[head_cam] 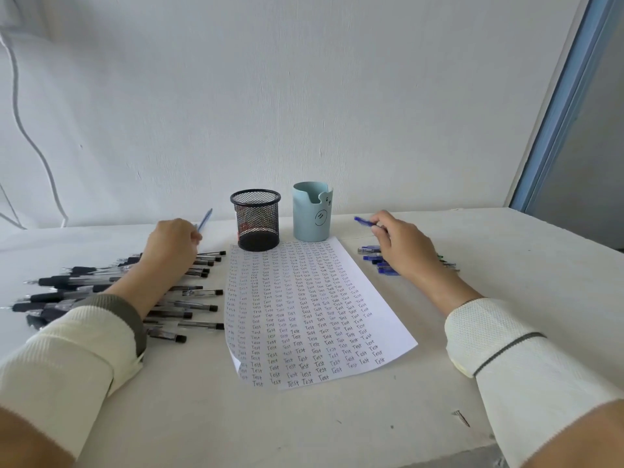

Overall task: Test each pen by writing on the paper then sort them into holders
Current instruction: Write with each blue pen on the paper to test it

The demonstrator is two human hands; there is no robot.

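Head view. The hands are well apart, one on each side of the paper (pixel 314 309). The left hand (pixel 174 241) has its fingers curled round a light blue pen (pixel 205 220), which points up and away towards the far edge of the worktop (pixel 337 427). The right hand (pixel 401 243) pinches a dark blue pen (pixel 364 221), held level with one end towards the holders.

The paper lies at the middle of the worktop, covered almost fully with rows of the word "Test". The black mesh holder (pixel 255 219) stands on the paper's far left corner. The pale blue holder (pixel 312 211) stands just beside it, at the far edge of the sheet. No pens rise above either rim.

A spread of black pens (pixel 199 292) lies under the left forearm, towards the left edge of the worktop. A small group of blue pens (pixel 373 258) lies under the right hand.

Step in hand, as judged: a pen is taken up in each hand and neither tip is on the sheet. The next move calls for bringing one tip down onto an unwritten patch; free space remains only along the right margin and near corner.
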